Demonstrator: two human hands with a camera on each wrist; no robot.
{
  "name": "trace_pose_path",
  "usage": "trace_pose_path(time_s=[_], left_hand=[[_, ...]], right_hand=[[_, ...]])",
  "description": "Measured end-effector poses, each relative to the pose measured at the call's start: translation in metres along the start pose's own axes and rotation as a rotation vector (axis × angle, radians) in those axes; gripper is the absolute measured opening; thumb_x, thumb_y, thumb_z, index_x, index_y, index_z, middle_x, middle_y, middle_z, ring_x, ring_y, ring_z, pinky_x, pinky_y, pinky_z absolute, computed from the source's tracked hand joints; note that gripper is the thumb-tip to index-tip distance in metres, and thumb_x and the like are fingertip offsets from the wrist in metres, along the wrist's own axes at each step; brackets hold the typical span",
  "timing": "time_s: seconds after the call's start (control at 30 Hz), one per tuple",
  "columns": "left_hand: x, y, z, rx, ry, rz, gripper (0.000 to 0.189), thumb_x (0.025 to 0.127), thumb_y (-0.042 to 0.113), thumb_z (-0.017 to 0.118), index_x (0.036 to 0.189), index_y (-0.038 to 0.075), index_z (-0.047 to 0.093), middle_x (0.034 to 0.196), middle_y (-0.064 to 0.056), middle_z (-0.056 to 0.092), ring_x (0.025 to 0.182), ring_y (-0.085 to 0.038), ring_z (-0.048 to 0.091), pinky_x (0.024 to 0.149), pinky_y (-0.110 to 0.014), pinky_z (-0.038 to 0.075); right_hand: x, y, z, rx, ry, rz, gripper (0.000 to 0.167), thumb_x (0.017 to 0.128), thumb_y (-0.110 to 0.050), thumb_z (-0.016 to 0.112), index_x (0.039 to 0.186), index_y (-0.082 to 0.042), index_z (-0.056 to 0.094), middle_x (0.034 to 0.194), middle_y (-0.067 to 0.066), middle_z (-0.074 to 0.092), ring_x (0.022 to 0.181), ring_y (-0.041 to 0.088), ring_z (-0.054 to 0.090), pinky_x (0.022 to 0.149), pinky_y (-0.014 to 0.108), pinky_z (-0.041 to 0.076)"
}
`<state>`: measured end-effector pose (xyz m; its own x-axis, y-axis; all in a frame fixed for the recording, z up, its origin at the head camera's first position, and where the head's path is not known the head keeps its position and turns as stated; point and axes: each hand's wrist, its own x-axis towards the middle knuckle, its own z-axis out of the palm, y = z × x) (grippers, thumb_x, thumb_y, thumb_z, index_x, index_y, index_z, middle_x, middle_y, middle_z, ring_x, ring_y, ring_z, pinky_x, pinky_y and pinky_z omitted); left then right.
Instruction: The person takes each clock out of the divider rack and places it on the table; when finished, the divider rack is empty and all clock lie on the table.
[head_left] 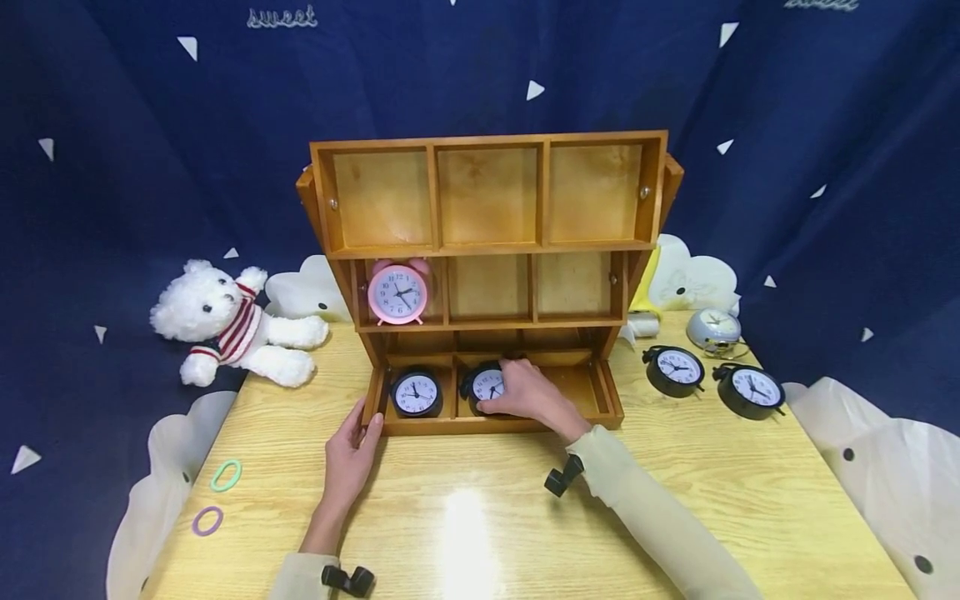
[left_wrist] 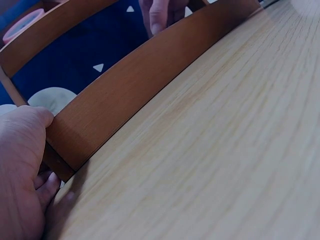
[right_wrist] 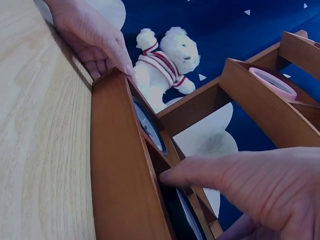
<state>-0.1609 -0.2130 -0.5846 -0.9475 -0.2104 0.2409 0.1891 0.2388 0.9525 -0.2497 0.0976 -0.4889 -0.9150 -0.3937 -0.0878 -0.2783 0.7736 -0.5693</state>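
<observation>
A three-tier wooden shelf [head_left: 491,427] with square compartments stands on the table. My left hand [head_left: 351,450] holds the front left corner of its bottom tray, with the thumb on the edge and the fingers along the outer side. In the tray's middle compartment lies a black alarm clock [head_left: 486,386], face up; my right hand [head_left: 528,393] grips it by the rim, covering its right part. Another black alarm clock [head_left: 406,406] lies in the left compartment. On the middle tier, at the left, stands a pink twin-bell alarm clock [head_left: 398,293].
Right of the shelf lie two more black alarm clocks, one nearer [head_left: 675,369] and one farther right [head_left: 752,390], beside a pale grey clock [head_left: 713,329]. A white teddy bear [head_left: 240,321] sits at the left. Green [head_left: 226,476] and purple rings [head_left: 207,521] lie front left.
</observation>
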Motion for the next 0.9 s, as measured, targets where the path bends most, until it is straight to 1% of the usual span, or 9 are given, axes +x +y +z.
trace_pose_path(time_s=[0.13, 0.27, 0.37, 0.47, 0.53, 0.6, 0.7, 0.83, 0.9], left_hand=[[-0.001, 0.003, 0.001, -0.005, 0.003, 0.001, 0.051, 0.105, 0.015, 0.066, 0.151, -0.001, 0.052, 0.15, -0.02, 0.055, 0.135, -0.031, 0.055, 0.102, -0.011, 0.045], [0.0, 0.002, 0.001, -0.017, 0.003, -0.001, 0.051, 0.104, 0.014, 0.067, 0.151, -0.001, 0.052, 0.15, -0.02, 0.055, 0.133, -0.031, 0.056, 0.101, -0.01, 0.046], [0.001, 0.0, 0.001, -0.013, 0.005, -0.006, 0.05, 0.105, 0.015, 0.066, 0.151, 0.0, 0.053, 0.15, -0.019, 0.055, 0.133, -0.03, 0.056, 0.102, -0.01, 0.046], [0.0, 0.005, 0.002, -0.01, 0.009, -0.012, 0.05, 0.104, 0.013, 0.066, 0.15, -0.002, 0.052, 0.15, -0.021, 0.055, 0.134, -0.031, 0.055, 0.101, -0.009, 0.045], [-0.002, 0.011, 0.002, -0.008, 0.011, -0.011, 0.049, 0.104, 0.01, 0.065, 0.15, -0.005, 0.052, 0.149, -0.023, 0.055, 0.133, -0.034, 0.055, 0.101, -0.01, 0.046], [-0.002, 0.018, 0.002, -0.005, 0.005, -0.003, 0.049, 0.104, 0.007, 0.065, 0.149, -0.008, 0.051, 0.147, -0.026, 0.054, 0.132, -0.037, 0.056, 0.101, -0.011, 0.047], [-0.002, 0.019, 0.002, -0.002, 0.005, 0.003, 0.049, 0.104, 0.005, 0.064, 0.148, -0.009, 0.05, 0.146, -0.028, 0.054, 0.13, -0.039, 0.057, 0.1, -0.012, 0.047], [0.001, 0.008, 0.002, 0.011, 0.014, -0.011, 0.049, 0.104, 0.009, 0.065, 0.149, -0.005, 0.052, 0.148, -0.024, 0.055, 0.131, -0.034, 0.057, 0.1, -0.009, 0.046], [0.002, 0.003, 0.002, 0.008, 0.015, -0.02, 0.049, 0.104, 0.012, 0.066, 0.15, -0.002, 0.053, 0.149, -0.022, 0.055, 0.132, -0.032, 0.057, 0.1, -0.009, 0.046]], right_hand=[[0.003, -0.002, 0.001, -0.029, -0.016, 0.025, 0.048, 0.074, -0.036, 0.094, 0.096, -0.002, 0.068, 0.079, 0.004, 0.065, 0.067, 0.018, 0.061, 0.054, 0.027, 0.052], [0.003, 0.001, 0.003, -0.052, 0.035, 0.018, 0.051, 0.069, -0.037, 0.097, 0.094, -0.002, 0.069, 0.078, 0.002, 0.065, 0.067, 0.018, 0.061, 0.056, 0.028, 0.052], [0.002, 0.003, 0.006, -0.03, 0.088, 0.008, 0.056, 0.067, -0.039, 0.097, 0.096, 0.0, 0.069, 0.075, 0.002, 0.065, 0.063, 0.016, 0.059, 0.053, 0.027, 0.051], [0.0, 0.007, 0.012, 0.0, 0.133, 0.007, 0.067, 0.067, -0.04, 0.097, 0.108, 0.005, 0.069, 0.074, 0.002, 0.065, 0.06, 0.013, 0.058, 0.049, 0.025, 0.051], [-0.001, 0.009, 0.016, 0.016, 0.163, 0.006, 0.076, 0.066, -0.04, 0.096, 0.118, 0.009, 0.067, 0.078, 0.004, 0.066, 0.062, 0.014, 0.058, 0.049, 0.024, 0.051], [-0.002, 0.011, 0.02, 0.006, 0.211, -0.009, 0.086, 0.066, -0.041, 0.095, 0.126, 0.01, 0.064, 0.086, 0.007, 0.067, 0.068, 0.016, 0.061, 0.053, 0.025, 0.054], [-0.003, 0.014, 0.027, -0.018, 0.291, -0.044, 0.088, 0.065, -0.044, 0.093, 0.129, 0.008, 0.064, 0.099, 0.012, 0.069, 0.082, 0.022, 0.063, 0.064, 0.031, 0.059], [-0.005, 0.015, 0.037, -0.019, 0.401, -0.083, 0.083, 0.063, -0.044, 0.09, 0.126, 0.005, 0.066, 0.107, 0.016, 0.068, 0.094, 0.028, 0.063, 0.077, 0.042, 0.061], [-0.006, 0.015, 0.04, 0.0, 0.441, -0.094, 0.081, 0.062, -0.043, 0.087, 0.125, 0.005, 0.067, 0.107, 0.016, 0.066, 0.095, 0.03, 0.062, 0.079, 0.046, 0.061]])
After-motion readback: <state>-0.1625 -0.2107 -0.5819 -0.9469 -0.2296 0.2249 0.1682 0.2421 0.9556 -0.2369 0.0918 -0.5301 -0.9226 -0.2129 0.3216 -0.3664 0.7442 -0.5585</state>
